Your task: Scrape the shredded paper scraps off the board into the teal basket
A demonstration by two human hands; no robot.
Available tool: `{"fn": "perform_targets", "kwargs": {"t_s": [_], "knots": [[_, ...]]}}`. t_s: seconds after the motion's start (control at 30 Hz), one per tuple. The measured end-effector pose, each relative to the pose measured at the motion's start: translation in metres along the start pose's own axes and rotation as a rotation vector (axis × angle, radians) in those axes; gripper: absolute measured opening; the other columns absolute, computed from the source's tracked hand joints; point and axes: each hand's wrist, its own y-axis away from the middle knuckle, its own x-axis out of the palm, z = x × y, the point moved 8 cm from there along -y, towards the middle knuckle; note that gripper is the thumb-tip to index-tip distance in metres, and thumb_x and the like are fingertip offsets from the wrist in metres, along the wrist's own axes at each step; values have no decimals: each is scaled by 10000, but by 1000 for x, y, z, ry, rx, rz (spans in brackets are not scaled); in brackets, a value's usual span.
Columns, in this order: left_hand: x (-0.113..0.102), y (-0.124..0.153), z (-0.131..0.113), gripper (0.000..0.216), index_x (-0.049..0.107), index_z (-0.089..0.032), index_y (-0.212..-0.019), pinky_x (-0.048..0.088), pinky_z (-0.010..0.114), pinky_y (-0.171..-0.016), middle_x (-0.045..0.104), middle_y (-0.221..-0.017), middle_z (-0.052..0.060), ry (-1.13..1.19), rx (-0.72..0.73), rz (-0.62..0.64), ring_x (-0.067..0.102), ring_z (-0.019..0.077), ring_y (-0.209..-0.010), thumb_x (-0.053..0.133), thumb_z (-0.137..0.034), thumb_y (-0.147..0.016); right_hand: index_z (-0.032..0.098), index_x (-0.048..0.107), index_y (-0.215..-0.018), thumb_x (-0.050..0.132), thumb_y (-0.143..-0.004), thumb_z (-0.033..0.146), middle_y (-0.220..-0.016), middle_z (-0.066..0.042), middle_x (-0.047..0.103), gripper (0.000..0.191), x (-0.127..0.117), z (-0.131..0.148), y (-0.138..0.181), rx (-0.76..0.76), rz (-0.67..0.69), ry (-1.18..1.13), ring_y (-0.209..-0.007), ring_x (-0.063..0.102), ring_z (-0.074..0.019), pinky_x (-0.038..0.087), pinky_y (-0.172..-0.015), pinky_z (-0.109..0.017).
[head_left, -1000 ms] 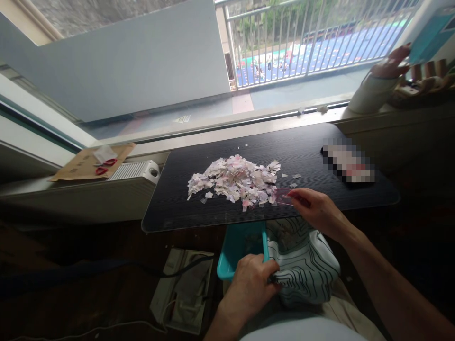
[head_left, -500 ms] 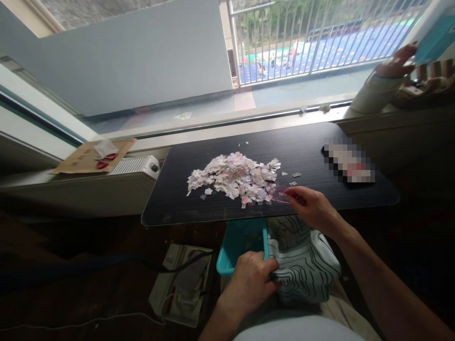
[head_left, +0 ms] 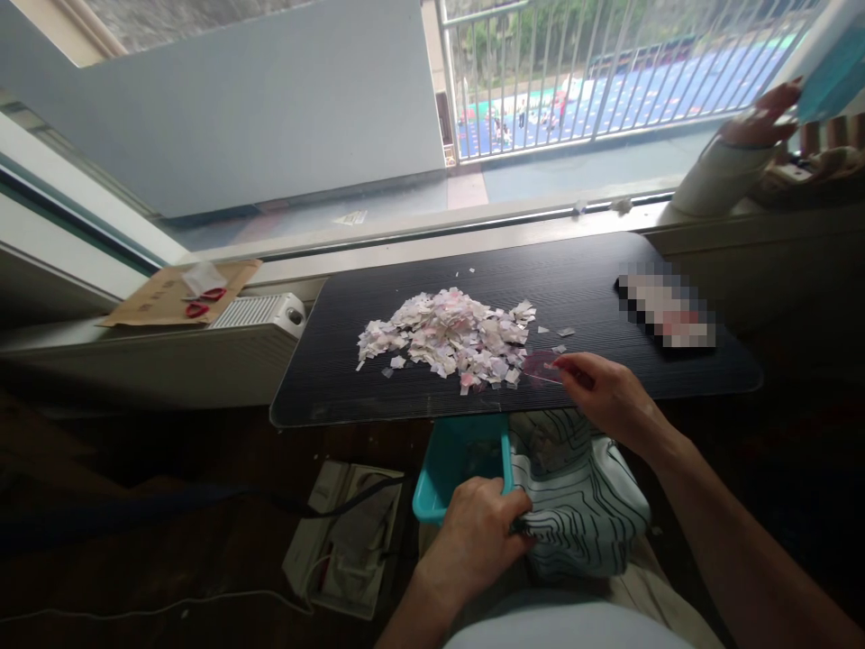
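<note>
You seemed to be working the right side of the heap (head_left: 446, 335) with a clear pink sheet (head_left: 539, 366), and, as I judged it, the next move called for keeping that sheet low and flat, so that light pieces did not skid over the near edge of the table (head_left: 574, 270). Your right hand (head_left: 612, 394) pinched the sheet between thumb and fingers, near that edge; whether the sheet touched the heap was too fine to tell. Your left hand (head_left: 477, 518) was clasped on the near right corner of the bin (head_left: 425, 509), apparently with the edge of the patterned cloth (head_left: 587, 509) caught in it too, both below the table's near edge. The heap lay somewhat left of the table's middle, loose and mounded, its small flat pieces mostly white with touches of pink and lilac; a few strays (head_left: 566, 332) lay apart on its right.
</note>
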Motion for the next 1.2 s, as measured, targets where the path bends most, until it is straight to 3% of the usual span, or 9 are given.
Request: {"fn": "perform_targets", "kwargs": {"t_s": [1.2], "knots": [[-2,3,-4,160,645,-230,-865,344,267,-605,604,-749,5,-24,43,-58,564,197,-713,702,-348,-772,186,679,-919,519,-806,242,-783,-43,689,204,-4,2,-1,-12,21,31,-646,613,-163,463,-618,-271]]}}
